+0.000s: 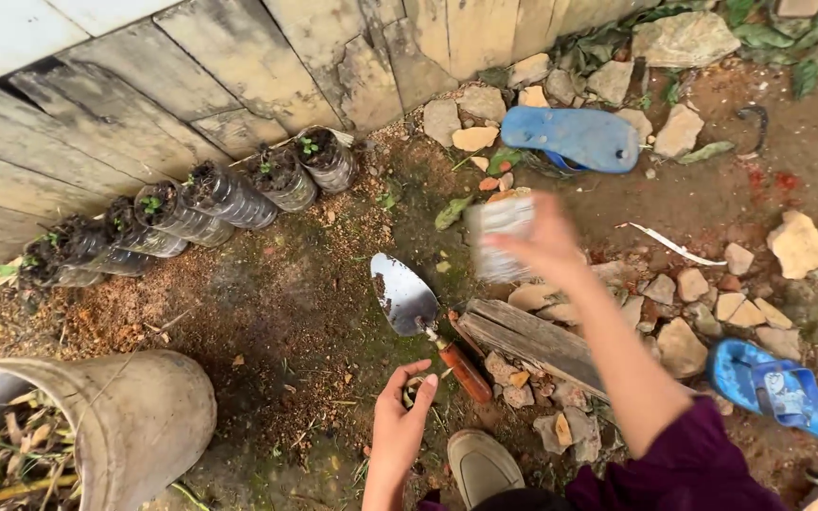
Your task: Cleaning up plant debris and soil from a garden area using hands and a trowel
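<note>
Pinching a small round thing, too small to tell, left hand (401, 409) hovers low over the soil beside a trowel (420, 316) with a brown handle. Right hand (546, 244), blurred, fingers closed around a clear plastic container (499, 237), raised above the stones. Farther off: row of cut bottles (196, 208) with seedlings along the plank wall (97, 114).

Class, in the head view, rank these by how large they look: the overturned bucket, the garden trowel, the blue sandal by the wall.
1. Overturned bucket, largest, though nearest the camera and cut off.
2. Garden trowel and blue sandal by the wall: too alike to rank.
</note>
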